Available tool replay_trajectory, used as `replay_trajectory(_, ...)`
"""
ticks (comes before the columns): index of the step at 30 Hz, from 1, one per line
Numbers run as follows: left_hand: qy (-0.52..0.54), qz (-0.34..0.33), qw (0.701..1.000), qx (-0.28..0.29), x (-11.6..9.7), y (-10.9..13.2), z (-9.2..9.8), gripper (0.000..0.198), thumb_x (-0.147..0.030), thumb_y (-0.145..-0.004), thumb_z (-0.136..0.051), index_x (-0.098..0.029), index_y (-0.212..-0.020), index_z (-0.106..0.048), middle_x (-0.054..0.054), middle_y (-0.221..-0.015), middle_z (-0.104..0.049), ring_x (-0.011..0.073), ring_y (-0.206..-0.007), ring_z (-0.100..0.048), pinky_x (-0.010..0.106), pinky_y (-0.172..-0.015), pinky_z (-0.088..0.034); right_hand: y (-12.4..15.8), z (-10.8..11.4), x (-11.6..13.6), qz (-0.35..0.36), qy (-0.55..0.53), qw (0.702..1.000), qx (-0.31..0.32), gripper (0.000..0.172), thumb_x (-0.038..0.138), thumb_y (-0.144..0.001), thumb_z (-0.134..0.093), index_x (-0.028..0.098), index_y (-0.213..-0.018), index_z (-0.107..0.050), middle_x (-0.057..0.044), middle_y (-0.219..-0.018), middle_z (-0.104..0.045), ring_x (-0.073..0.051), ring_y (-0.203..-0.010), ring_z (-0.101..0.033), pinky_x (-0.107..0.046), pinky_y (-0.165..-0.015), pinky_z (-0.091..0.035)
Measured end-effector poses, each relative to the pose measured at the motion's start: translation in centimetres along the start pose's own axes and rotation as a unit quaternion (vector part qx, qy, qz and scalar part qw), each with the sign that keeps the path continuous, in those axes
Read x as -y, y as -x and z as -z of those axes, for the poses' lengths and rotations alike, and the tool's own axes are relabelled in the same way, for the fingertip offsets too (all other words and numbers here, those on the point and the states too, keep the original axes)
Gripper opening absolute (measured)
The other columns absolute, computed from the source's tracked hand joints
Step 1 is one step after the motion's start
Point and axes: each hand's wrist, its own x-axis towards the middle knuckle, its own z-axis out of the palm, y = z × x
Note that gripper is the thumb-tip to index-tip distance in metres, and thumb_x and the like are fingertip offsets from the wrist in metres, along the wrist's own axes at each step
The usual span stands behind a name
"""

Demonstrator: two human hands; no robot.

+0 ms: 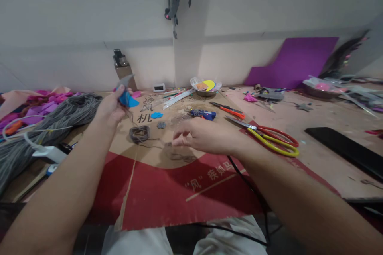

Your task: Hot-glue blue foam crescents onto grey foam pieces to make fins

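Note:
My left hand (109,107) is raised above the cardboard at left and closed on a piece of felt (129,100), blue with a grey pointed tip. From below it a thin grey cord runs down to a coil of grey cord (139,134) on the board. My right hand (199,135) is low over the middle of the board, fingers pinched together at the grey cord, slightly blurred. Some loose cord (182,157) lies under it. Between the hands are a blue felt cloud (156,115) and a small grey felt shape (161,125).
Behind my right hand lies a blue glue gun (203,114). Red-and-yellow scissors (269,135) and an orange-handled cutter (229,109) are to the right, a black slab (344,147) farther out. Grey yarn (60,123) and a white plug (49,153) sit at left. A bowl (206,93) stands behind.

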Motion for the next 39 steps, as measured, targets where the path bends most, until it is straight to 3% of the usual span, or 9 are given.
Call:
replay_trajectory(2, -0.028, -0.007, 0.999, 0.025, 0.9, 1.4, -1.4, 0.009, -0.018, -0.085, -0.064, -0.013, -0.078, -0.061, 0.002, -0.066, -0.066, 0.0098, -0.058, -0.060, 0.020, -0.057, -0.053, -0.7, -0.8, -0.6, -0.017, 0.007, 0.993, -0.114, 0.022, 0.035, -0.089, -0.058, 0.019, -0.086, -0.072, -0.004, -0.086, -0.072, -0.016, -0.077, -0.062, -0.029, -0.069, -0.043)
replay_trajectory(4, -0.067, -0.005, 0.994, 0.086, 1.9, 3.0, -2.6, 0.013, -0.020, -0.077, -0.073, -0.011, -0.074, -0.065, 0.004, -0.067, -0.067, 0.0113, -0.055, -0.061, 0.022, -0.055, -0.052, -1.3, -1.3, -1.2, -0.015, -0.065, 0.974, -0.216, 0.022, 0.037, -0.090, -0.057, 0.019, -0.099, -0.068, -0.005, -0.094, -0.070, -0.016, -0.083, -0.062, -0.030, -0.074, -0.044)
replay_trajectory(8, -0.155, 0.024, 0.964, 0.216, 3.8, 5.8, -3.9, 0.025, -0.032, -0.067, -0.080, -0.011, -0.075, -0.070, 0.007, -0.070, -0.070, 0.0146, -0.058, -0.064, 0.026, -0.059, -0.054, -2.3, -1.8, -2.2, -0.052, -0.277, 0.911, -0.300, 0.039, 0.041, -0.082, -0.065, 0.019, -0.113, -0.054, -0.006, -0.100, -0.064, -0.015, -0.084, -0.059, -0.028, -0.068, -0.046)
replay_trajectory(12, -0.295, -0.020, 0.917, 0.269, 4.4, 7.3, -4.3, 0.033, -0.045, -0.067, -0.078, -0.014, -0.076, -0.072, 0.007, -0.072, -0.072, 0.0164, -0.061, -0.064, 0.026, -0.058, -0.050, -2.7, -2.3, -2.5, -0.075, -0.406, 0.868, -0.274, 0.033, 0.042, -0.077, -0.070, 0.020, -0.098, -0.057, -0.001, -0.084, -0.062, -0.013, -0.076, -0.058, -0.025, -0.063, -0.042)
replay_trajectory(18, -0.362, -0.125, 0.896, 0.224, 4.3, 7.5, -4.1, 0.031, -0.047, -0.071, -0.073, -0.016, -0.074, -0.071, 0.003, -0.070, -0.070, 0.0135, -0.059, -0.057, 0.023, -0.055, -0.043, -3.1, -3.5, -2.6, -0.067, -0.516, 0.824, -0.223, 0.040, 0.040, -0.067, -0.080, 0.020, -0.092, -0.057, 0.001, -0.082, -0.062, -0.011, -0.073, -0.058, -0.026, -0.068, -0.046)
replay_trajectory(24, -0.410, -0.139, 0.876, 0.214, 4.1, 8.7, -4.6, 0.031, -0.046, -0.075, -0.070, -0.014, -0.074, -0.071, 0.002, -0.066, -0.067, 0.0120, -0.056, -0.054, 0.022, -0.052, -0.040, -3.4, -4.2, -3.2, -0.093, -0.419, 0.868, -0.250, 0.029, 0.028, -0.063, -0.079, 0.018, -0.081, -0.059, 0.001, -0.078, -0.062, -0.009, -0.068, -0.055, -0.024, -0.062, -0.043)
replay_trajectory(27, -0.386, -0.147, 0.887, 0.205, 4.0, 8.9, -4.8, 0.030, -0.045, -0.075, -0.071, -0.015, -0.077, -0.071, 0.003, -0.070, -0.069, 0.0132, -0.060, -0.057, 0.023, -0.055, -0.043, -3.5, -4.3, -3.2, -0.082, -0.421, 0.867, -0.255, 0.019, 0.020, -0.065, -0.071, 0.017, -0.082, -0.061, 0.002, -0.078, -0.063, -0.008, -0.066, -0.053, -0.024, -0.062, -0.042)
replay_trajectory(31, -0.327, -0.152, 0.916, 0.178, 4.3, 8.3, -4.7, 0.025, -0.040, -0.073, -0.073, -0.016, -0.075, -0.069, 0.002, -0.069, -0.069, 0.0132, -0.060, -0.058, 0.022, -0.055, -0.045, -3.5, -4.2, -3.2, -0.077, -0.414, 0.871, -0.252, 0.021, 0.014, -0.066, -0.063, 0.017, -0.086, -0.065, 0.001, -0.082, -0.064, -0.008, -0.069, -0.054, -0.023, -0.064, -0.043)
replay_trajectory(39, -0.152, -0.076, 0.977, 0.132, 4.7, 6.8, -4.4, 0.025, -0.037, -0.067, -0.079, -0.015, -0.074, -0.068, 0.003, -0.070, -0.069, 0.0134, -0.059, -0.061, 0.024, -0.059, -0.050, -2.9, -3.9, -2.3, -0.069, -0.494, 0.848, -0.179, 0.011, 0.020, -0.067, -0.063, 0.018, -0.078, -0.063, 0.005, -0.064, -0.057, -0.009, -0.056, -0.054, -0.027, -0.065, -0.049)
